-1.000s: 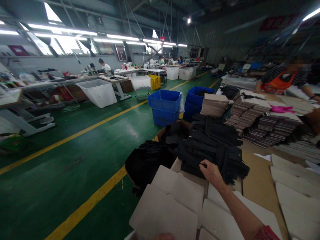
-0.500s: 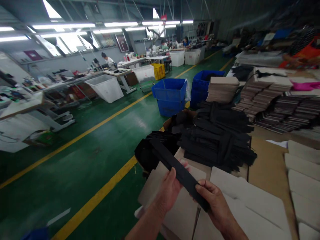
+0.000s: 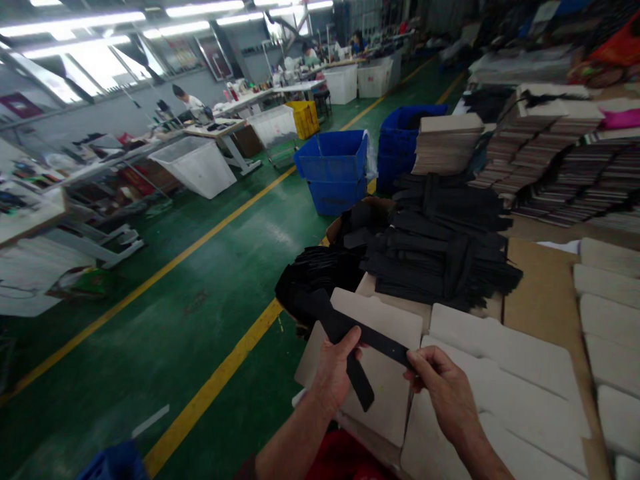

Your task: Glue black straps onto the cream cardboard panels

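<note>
My left hand is closed around black fabric strips, thumb on top, where two pieces cross. One black strip runs to my right hand, which pinches its end between thumb and fingers. A second black strip slants down below my left hand. Both hands are above light grey-beige boards laid on the table. Just beyond my left hand, a dark bundle of black strips sits at the table edge. A larger heap of black strips lies farther back.
Blue bins stand past the table. Stacked boards rise at the back right, and rows of pale boards lie on the right. Left of the table is a green floor with yellow lines. People sit at workbenches along the far wall.
The strips were lined up as one straight length; now they are spread apart and cross at my left hand. My right hand has moved slightly right with one end. The view has tilted down.
</note>
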Demonstrator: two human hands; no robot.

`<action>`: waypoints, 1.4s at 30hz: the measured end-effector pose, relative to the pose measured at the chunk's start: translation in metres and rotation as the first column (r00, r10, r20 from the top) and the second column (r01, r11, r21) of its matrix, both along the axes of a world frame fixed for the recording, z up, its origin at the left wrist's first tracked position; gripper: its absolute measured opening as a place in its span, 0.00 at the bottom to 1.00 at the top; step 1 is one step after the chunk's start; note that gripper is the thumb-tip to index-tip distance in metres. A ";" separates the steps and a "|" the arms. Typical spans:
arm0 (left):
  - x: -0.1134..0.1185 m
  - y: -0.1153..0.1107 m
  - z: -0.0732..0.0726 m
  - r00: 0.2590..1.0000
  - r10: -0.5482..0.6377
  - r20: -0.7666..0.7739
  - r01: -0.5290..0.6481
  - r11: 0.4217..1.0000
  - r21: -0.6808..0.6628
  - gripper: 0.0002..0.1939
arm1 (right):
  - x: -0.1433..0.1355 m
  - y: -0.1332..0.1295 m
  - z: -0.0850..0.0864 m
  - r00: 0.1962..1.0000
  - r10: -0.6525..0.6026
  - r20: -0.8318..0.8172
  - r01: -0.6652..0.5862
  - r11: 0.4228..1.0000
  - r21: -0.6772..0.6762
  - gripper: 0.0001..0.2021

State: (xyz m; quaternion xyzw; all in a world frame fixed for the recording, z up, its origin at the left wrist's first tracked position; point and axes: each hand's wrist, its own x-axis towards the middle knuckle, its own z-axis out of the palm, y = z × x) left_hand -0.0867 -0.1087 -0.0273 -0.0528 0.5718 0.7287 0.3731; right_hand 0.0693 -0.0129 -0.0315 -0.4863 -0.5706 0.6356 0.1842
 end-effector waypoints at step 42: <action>-0.127 -0.105 -0.071 0.710 -0.683 -0.170 0.444 0.621 -0.646 0.16 | -0.004 -0.085 -0.099 0.810 -0.232 0.539 0.015 0.927 0.376 0.16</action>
